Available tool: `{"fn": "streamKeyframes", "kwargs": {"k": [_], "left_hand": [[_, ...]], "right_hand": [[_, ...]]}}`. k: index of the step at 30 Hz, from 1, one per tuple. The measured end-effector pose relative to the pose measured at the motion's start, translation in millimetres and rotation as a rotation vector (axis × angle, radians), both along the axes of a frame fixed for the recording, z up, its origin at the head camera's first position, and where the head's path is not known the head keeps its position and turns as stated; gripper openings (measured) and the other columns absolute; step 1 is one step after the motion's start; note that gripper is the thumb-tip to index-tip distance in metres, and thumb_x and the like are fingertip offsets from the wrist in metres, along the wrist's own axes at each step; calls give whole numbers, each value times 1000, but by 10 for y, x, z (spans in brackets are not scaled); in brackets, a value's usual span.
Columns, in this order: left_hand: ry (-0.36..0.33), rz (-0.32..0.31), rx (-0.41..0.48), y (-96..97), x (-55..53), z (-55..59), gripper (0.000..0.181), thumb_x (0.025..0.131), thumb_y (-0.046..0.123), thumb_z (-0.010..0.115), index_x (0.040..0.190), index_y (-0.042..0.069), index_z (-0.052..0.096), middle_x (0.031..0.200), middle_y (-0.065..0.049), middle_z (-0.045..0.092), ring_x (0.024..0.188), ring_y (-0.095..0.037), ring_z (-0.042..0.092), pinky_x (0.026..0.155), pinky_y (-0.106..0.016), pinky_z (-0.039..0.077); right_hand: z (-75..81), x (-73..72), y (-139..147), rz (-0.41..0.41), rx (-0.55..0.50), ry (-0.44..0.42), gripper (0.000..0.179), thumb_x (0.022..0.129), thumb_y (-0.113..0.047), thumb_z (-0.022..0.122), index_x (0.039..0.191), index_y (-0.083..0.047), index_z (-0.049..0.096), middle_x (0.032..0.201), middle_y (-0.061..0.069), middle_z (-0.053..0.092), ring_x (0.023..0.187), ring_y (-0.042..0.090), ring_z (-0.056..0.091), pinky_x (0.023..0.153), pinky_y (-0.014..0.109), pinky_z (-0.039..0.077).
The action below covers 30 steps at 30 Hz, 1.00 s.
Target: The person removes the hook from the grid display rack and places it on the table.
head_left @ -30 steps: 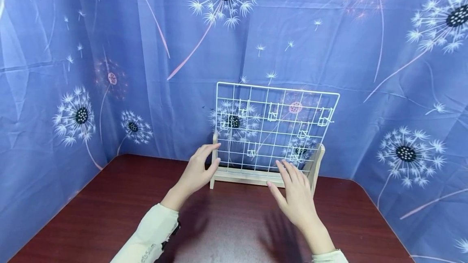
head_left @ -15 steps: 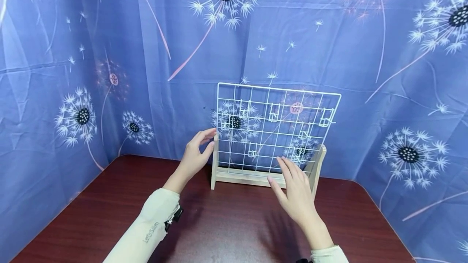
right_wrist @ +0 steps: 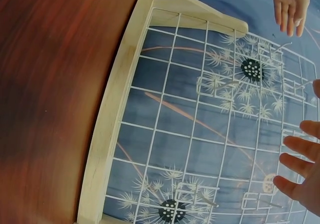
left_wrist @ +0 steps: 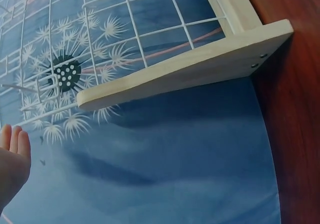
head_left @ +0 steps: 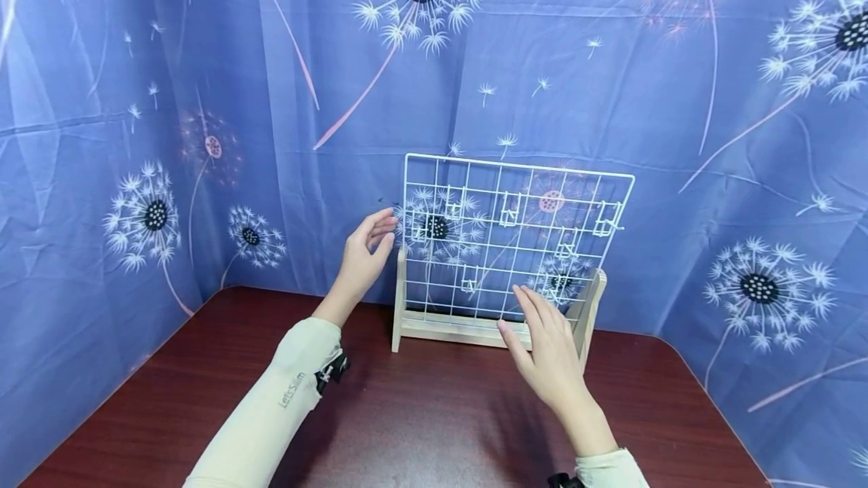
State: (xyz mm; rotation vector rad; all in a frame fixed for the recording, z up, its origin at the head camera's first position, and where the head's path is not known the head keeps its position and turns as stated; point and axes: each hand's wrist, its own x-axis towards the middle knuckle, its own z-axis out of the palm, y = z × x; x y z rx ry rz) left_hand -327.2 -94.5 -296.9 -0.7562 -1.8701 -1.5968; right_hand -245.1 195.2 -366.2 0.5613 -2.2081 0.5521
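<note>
A white wire grid rack (head_left: 518, 165) leans back in a light wooden stand (head_left: 398, 300) on the table. Several small white hooks hang on its wires, among them one hook (head_left: 508, 215) near the upper middle. My left hand (head_left: 362, 262) is raised beside the grid's left edge, just above the stand's left post, fingers slightly bent and holding nothing. In the left wrist view, only part of that hand (left_wrist: 14, 164) shows at the left border. My right hand (head_left: 551, 356) hovers before the grid's lower right part, fingers spread, nothing held. The right wrist view shows both hands apart from the hooks.
The dark red-brown wooden table (head_left: 414, 413) has rounded back corners. A blue curtain (head_left: 325, 194) with a dandelion print hangs behind and along both sides. Black straps (head_left: 331, 373) sit at the cuffs of the pale sleeves.
My left hand has risen along the rack's left side, from the post's front to above its top. The right hand has barely moved, and the rack and hooks stay put.
</note>
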Motion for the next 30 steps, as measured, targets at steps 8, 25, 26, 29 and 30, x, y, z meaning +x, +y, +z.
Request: {"fn": "streamKeyframes", "kwargs": {"k": [8, 25, 26, 29, 30], "left_hand": [[-94, -14, 42, -62, -518, -123, 43, 96, -2, 53, 138, -7, 45, 126, -30, 55, 118, -40, 52, 103, -47, 42], [-267, -147, 24, 115, -783, -269, 40, 100, 0, 45, 140, -3, 44, 126, -26, 57, 117, -36, 55, 96, -42, 50], [-263, -151, 30, 120, -790, -285, 40, 100, -2, 44, 140, -3, 44, 125, -27, 57, 116, -37, 55, 96, -42, 50], [-239, -164, 53, 138, -811, -320, 40, 99, -7, 43, 138, -5, 45, 123, -30, 57, 114, -39, 56, 94, -42, 52], [-232, -164, 58, 144, -819, -328, 40, 98, -8, 42, 139, -5, 45, 122, -30, 57, 113, -40, 56, 94, -42, 52]], "right_hand": [[-10, -51, 18, 16, -36, -22, 56, 92, -23, 64, 142, -7, 47, 140, 18, 48, 128, 37, 42, 102, 59, 32], [-26, -77, 33, 33, -46, -11, 55, 92, -21, 64, 142, -7, 47, 138, 17, 50, 128, 36, 43, 102, 59, 33], [-25, -79, 37, 32, -45, -12, 55, 92, -21, 64, 142, -7, 47, 138, 17, 50, 128, 36, 42, 102, 59, 33], [-18, -81, 54, 34, -46, -13, 55, 92, -20, 64, 142, -6, 47, 138, 17, 50, 128, 36, 42, 103, 59, 33], [-12, -81, 61, 35, -47, -12, 55, 92, -20, 64, 142, -6, 47, 138, 17, 50, 128, 36, 42, 103, 59, 33]]}}
